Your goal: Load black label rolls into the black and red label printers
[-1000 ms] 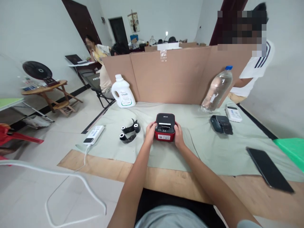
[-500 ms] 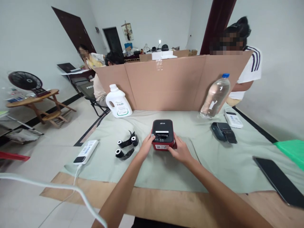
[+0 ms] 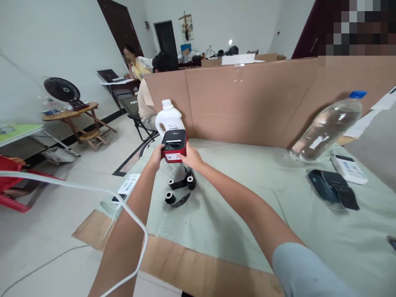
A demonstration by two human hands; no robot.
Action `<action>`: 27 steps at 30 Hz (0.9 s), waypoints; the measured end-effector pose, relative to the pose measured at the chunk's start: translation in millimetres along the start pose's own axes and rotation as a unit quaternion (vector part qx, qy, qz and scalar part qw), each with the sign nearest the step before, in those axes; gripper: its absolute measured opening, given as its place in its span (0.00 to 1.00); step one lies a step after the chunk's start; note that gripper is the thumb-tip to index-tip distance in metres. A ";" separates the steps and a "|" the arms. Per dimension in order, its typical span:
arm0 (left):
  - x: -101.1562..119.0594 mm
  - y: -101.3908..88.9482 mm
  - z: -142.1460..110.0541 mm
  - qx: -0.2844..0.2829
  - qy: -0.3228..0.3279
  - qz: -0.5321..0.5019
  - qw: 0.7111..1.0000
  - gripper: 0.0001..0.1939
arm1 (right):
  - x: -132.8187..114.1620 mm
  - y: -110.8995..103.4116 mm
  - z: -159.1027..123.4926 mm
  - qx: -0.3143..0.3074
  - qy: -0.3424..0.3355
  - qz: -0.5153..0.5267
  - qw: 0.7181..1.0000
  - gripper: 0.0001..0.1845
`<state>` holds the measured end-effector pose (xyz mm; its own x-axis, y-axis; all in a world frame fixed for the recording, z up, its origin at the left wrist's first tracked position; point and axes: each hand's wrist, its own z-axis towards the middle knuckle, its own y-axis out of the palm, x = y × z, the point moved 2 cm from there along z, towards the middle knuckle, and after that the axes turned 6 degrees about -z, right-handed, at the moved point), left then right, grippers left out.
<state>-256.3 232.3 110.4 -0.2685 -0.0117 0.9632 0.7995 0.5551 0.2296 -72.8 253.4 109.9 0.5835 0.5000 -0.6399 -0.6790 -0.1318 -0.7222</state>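
Observation:
A small black and red label printer (image 3: pixel 175 145) is gripped between my two hands, in front of the white jug (image 3: pixel 169 115). My left hand (image 3: pixel 157 156) is closed on its left side, and my right hand (image 3: pixel 191 156) clasps the right side with the thumb on the front label. The printer appears raised above the cloth. Below and nearer to me lie several small rolls with black ribbon (image 3: pixel 179 181), some of it unwound on the green cloth (image 3: pixel 216 198).
A cardboard screen (image 3: pixel 235 103) stands along the far edge. A water bottle (image 3: pixel 328 128) leans there at right, by a dark card-reader-like device (image 3: pixel 332 187) and a white box (image 3: pixel 349 167). Another white box (image 3: pixel 128 185) lies left. A white cable (image 3: pixel 123 198) crosses at lower left.
Both my hands have carried the printer left and away from me, from the middle of the cloth to before the white jug. The view has turned too.

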 end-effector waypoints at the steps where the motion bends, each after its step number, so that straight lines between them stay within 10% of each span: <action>1: -4.2 -8.0 8.4 0.018 -0.018 0.000 1.000 0.08 | -0.1 11.6 7.0 -0.011 0.009 -0.004 1.000 0.39; 7: -26.1 -25.0 34.1 0.037 -0.066 0.002 0.997 0.07 | 5.9 44.1 21.5 -0.032 0.037 -0.032 0.998 0.41; 18: -53.2 -24.2 37.5 0.057 -0.037 0.016 0.998 0.11 | 30.5 38.2 -3.0 -0.060 0.025 -0.039 0.997 0.40; 22: -35.0 -34.5 -4.3 0.081 0.140 0.060 0.985 0.22 | 90.7 -31.0 -75.3 0.002 0.053 -0.043 0.998 0.42; 27: -22.2 -24.2 -124.1 -0.011 0.399 0.099 0.912 0.23 | 204.5 -198.8 -232.7 0.160 0.227 -0.289 0.916 0.35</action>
<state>-203.0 116.0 100.9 0.3513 -0.5185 0.7796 0.8028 0.5953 0.0342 285.2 182.6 61.5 0.9628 -0.0107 -0.2701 -0.2509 0.3364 -0.9077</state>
